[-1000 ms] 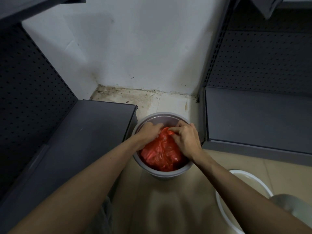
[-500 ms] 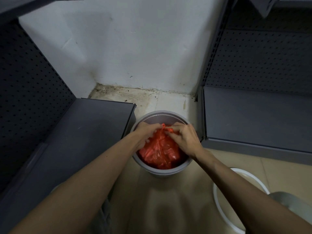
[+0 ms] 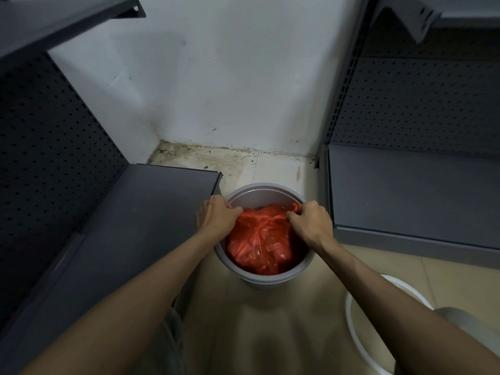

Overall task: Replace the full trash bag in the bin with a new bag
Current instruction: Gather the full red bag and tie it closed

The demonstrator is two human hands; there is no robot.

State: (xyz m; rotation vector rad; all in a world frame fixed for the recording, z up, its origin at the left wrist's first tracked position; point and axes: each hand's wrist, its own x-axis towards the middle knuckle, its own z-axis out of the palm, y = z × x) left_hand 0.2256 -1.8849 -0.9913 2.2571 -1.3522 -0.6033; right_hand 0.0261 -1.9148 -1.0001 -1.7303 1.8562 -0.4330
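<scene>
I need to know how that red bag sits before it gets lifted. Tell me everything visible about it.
The red thin plastic trash bag is glossy, crinkled and bulging full. It sits inside the round grey plastic bin, below its rim. Its top is gathered; the left hand and right hand each pinch a strip, pulled taut between them.

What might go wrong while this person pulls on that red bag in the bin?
Both hands, left and right, stretch the thin red bag apart at its top, so the plastic may tear. If lifted, the bulging bag fills the grey bin and could drag it up. The shelf edges stand close by, risking a snag.
</scene>
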